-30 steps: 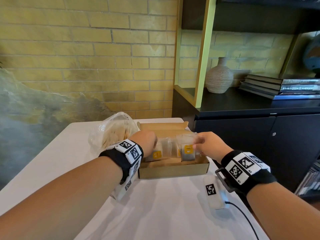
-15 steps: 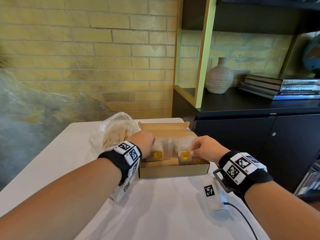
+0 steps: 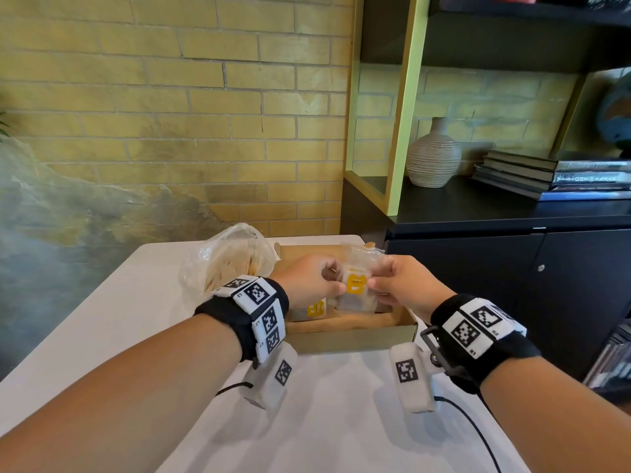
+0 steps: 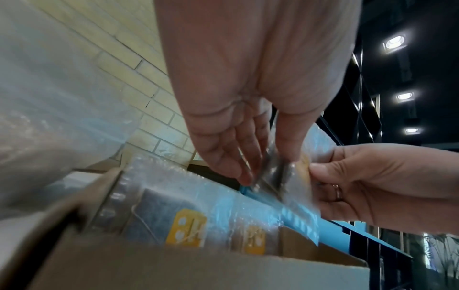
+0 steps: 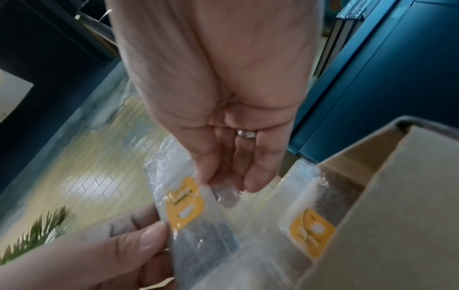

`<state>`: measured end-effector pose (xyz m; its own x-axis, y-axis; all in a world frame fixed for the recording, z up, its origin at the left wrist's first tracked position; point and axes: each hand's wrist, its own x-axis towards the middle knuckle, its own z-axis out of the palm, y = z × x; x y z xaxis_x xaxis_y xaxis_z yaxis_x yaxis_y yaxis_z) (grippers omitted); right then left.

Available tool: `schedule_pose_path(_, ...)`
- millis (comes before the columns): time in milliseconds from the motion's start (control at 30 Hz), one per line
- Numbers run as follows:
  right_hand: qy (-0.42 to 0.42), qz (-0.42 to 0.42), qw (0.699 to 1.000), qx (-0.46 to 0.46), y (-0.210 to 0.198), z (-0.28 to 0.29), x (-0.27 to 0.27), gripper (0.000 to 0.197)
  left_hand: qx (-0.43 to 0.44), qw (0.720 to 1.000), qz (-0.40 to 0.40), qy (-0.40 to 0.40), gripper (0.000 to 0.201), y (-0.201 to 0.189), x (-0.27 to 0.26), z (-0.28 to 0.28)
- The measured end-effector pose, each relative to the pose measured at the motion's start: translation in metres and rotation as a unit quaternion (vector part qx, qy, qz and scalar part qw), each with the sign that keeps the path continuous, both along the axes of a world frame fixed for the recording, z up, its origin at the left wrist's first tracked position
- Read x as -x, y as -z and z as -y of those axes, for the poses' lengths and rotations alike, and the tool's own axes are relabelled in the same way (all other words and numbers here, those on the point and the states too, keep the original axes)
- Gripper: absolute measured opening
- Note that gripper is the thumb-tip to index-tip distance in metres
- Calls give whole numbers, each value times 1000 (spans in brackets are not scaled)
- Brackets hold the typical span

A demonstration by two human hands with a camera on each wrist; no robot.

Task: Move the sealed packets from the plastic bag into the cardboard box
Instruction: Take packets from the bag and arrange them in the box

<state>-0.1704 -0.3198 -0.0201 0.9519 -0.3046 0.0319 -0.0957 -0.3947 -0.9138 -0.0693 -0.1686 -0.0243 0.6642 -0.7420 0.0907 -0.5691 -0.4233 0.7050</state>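
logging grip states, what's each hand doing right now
Left hand: pinching the clear sealed packet with the yellow label.
Right hand: pinching the same packet's other side, above the brown cardboard box.

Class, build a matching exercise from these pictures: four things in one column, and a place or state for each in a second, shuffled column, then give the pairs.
Things:
1. clear sealed packet with a yellow label
2. crinkled clear plastic bag
3. ribbed beige ceramic vase
4. open brown cardboard box

Places or states:
A. on the black cabinet top
B. pinched between left hand and right hand
C. on the white table, left of the box
D. holds packets standing inside

Pairs: 1-B, 2-C, 3-A, 4-D
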Motion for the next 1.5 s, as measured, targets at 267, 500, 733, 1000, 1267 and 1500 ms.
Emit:
schedule_pose_path(267, 29, -6, 999, 31, 3, 3, -6, 17, 51, 998, -35, -23, 11, -3, 5, -10)
schedule_pose_path(500, 49, 26, 972, 227, -14, 15, -13, 26, -6, 992, 36, -117, 27, -2, -10, -20)
schedule_pose_path(733, -60, -206, 884, 415, -6, -1, -24, 30, -19, 986, 99, -136, 11, -4, -7, -23)
schedule_pose_path(1000, -14, -217, 861, 459, -6, -1, -31, 28, 42, 984, 91, -146, 23, -6, -14, -28)
schedule_pose_path(1267, -14, -228, 842, 488, -3, 6, -36, 25, 39, 989, 92, -113, 23, -7, -4, -26)
schedule_pose_path(1500, -11, -225, 827, 516, -3, 10, -34, 29, -1, 989, 111, -93, 24, -7, -3, -23)
